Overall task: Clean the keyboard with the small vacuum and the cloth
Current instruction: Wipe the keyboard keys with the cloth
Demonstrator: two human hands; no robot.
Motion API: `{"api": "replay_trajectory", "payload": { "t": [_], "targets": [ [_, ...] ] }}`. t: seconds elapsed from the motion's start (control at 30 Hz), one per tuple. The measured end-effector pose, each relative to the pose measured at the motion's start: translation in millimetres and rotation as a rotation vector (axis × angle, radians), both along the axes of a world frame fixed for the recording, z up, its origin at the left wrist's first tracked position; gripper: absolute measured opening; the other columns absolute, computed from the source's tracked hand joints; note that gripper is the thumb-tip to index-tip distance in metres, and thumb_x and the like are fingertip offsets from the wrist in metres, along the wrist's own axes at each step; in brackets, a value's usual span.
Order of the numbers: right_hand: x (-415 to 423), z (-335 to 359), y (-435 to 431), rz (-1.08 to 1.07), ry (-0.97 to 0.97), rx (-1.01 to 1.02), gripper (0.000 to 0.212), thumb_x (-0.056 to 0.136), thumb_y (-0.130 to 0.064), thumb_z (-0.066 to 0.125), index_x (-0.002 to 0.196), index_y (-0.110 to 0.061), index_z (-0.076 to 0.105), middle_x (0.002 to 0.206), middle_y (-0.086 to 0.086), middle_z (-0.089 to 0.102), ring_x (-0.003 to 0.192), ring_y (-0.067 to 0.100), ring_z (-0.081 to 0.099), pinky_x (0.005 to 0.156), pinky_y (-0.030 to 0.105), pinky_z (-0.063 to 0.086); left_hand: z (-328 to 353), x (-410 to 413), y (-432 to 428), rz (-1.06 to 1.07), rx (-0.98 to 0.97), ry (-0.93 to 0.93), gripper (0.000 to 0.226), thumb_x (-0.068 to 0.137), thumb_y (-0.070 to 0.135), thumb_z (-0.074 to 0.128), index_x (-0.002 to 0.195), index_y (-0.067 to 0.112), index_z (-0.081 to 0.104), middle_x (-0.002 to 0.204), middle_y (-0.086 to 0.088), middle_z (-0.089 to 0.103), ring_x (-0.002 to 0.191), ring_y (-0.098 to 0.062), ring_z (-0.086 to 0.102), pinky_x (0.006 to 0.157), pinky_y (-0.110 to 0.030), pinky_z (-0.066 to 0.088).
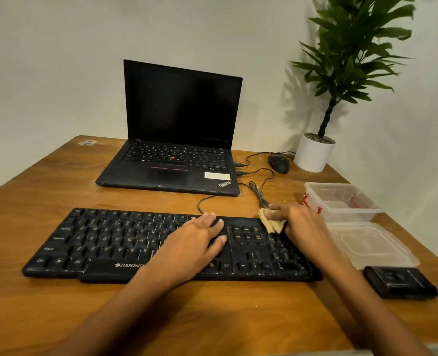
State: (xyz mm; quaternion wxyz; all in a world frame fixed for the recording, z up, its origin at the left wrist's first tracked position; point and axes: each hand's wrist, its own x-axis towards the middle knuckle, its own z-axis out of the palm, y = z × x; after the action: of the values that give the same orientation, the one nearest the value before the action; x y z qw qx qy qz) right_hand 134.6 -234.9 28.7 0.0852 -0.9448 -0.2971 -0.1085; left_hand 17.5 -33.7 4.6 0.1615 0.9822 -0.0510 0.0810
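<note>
Wooden table (58, 191) carries keyboard (104, 242) at centre, laptop (176, 160) at 12 o'clock. Mouse (279, 163) and plant pot (313, 155) at 2 o'clock. Two clear containers (341, 199) and a black device (400, 282) at 3 to 4 o'clock.

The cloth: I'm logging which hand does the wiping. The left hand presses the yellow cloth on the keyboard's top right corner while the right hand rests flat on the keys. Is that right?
Not quite: the hands are swapped. In the head view the right hand presses the yellow cloth on the top right corner of the keyboard, while the left hand rests flat on the keys.
</note>
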Motion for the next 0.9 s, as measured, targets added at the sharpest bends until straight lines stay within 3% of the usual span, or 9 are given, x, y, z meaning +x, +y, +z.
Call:
{"api": "replay_trajectory", "payload": {
  "t": [0.1, 0.27, 0.4, 0.47, 0.6, 0.73, 0.8, 0.9],
  "targets": [
    [11, 9, 0, -0.091, -0.006, 0.011, 0.044, 0.084, -0.001, 0.053, 0.114, -0.031, 0.063, 0.131, -0.011, 0.055, 0.117, 0.015, 0.05, 0.088, 0.032, 0.044, -1, 0, 0, 0.003, 0.0, -0.006, 0.048, 0.098, 0.04, 0.028, 0.143, 0.022, 0.028, 0.153, 0.003, 0.02, 0.141, -0.008, 0.013, 0.112, -0.023, 0.013],
    [-11, 18, -9, -0.085, 0.063, 0.287, 0.048, 0.083, 0.004, 0.052, 0.116, -0.031, 0.062, 0.131, -0.013, 0.054, 0.121, 0.012, 0.047, 0.095, 0.031, 0.041, 4, 3, -3, 0.028, 0.031, -0.031, 0.049, 0.098, 0.043, 0.027, 0.144, 0.026, 0.026, 0.153, 0.004, 0.02, 0.141, -0.01, 0.016, 0.111, -0.025, 0.018],
    [-34, 2, 6, -0.001, 0.145, 0.132, 0.059, 0.082, 0.005, 0.048, 0.124, -0.037, 0.052, 0.138, -0.014, 0.046, 0.127, 0.01, 0.042, 0.102, 0.032, 0.038, 8, 12, -28, -0.059, 0.053, -0.026, 0.052, 0.097, 0.044, 0.027, 0.146, 0.027, 0.018, 0.155, 0.002, 0.016, 0.141, -0.01, 0.012, 0.113, -0.026, 0.01],
    [-42, -2, 7, -0.007, 0.124, 0.147, 0.063, 0.082, 0.006, 0.047, 0.126, -0.039, 0.05, 0.138, -0.016, 0.045, 0.128, 0.008, 0.04, 0.103, 0.03, 0.035, 3, 16, -34, -0.048, 0.077, -0.014, 0.052, 0.098, 0.045, 0.025, 0.146, 0.029, 0.017, 0.155, 0.0, 0.015, 0.142, -0.012, 0.013, 0.113, -0.028, 0.011],
    [-66, -1, -14, 0.055, 0.179, 0.257, 0.062, 0.079, 0.011, 0.047, 0.113, -0.039, 0.061, 0.122, -0.026, 0.052, 0.113, -0.008, 0.04, 0.09, 0.011, 0.032, -4, 17, -34, 0.003, 0.061, -0.028, 0.049, 0.098, 0.045, 0.024, 0.145, 0.035, 0.017, 0.155, 0.002, 0.015, 0.142, -0.01, 0.012, 0.113, -0.027, 0.013],
    [-78, 11, -32, 0.17, 0.412, 0.297, 0.064, 0.077, 0.012, 0.051, 0.094, -0.048, 0.065, 0.1, -0.04, 0.05, 0.103, -0.013, 0.046, 0.086, 0.011, 0.036, -4, 17, -36, -0.001, 0.065, -0.032, 0.048, 0.098, 0.045, 0.023, 0.145, 0.034, 0.019, 0.155, 0.002, 0.015, 0.142, -0.01, 0.012, 0.113, -0.026, 0.012],
    [-70, 13, -31, 0.148, 0.378, 0.365, 0.064, 0.077, 0.013, 0.05, 0.094, -0.047, 0.065, 0.104, -0.036, 0.051, 0.104, -0.01, 0.045, 0.086, 0.012, 0.036, -5, 17, -35, -0.001, 0.065, -0.029, 0.048, 0.098, 0.045, 0.023, 0.145, 0.034, 0.019, 0.155, 0.002, 0.015, 0.142, -0.01, 0.012, 0.113, -0.027, 0.012],
    [-62, 2, -17, 0.101, 0.242, 0.398, 0.062, 0.076, 0.016, 0.048, 0.107, -0.034, 0.066, 0.12, -0.018, 0.057, 0.108, -0.012, 0.038, 0.089, -0.001, 0.027, -4, 16, -36, 0.003, 0.061, -0.024, 0.048, 0.097, 0.045, 0.023, 0.145, 0.035, 0.019, 0.155, 0.002, 0.015, 0.142, -0.011, 0.012, 0.113, -0.027, 0.013]
  ]
}}
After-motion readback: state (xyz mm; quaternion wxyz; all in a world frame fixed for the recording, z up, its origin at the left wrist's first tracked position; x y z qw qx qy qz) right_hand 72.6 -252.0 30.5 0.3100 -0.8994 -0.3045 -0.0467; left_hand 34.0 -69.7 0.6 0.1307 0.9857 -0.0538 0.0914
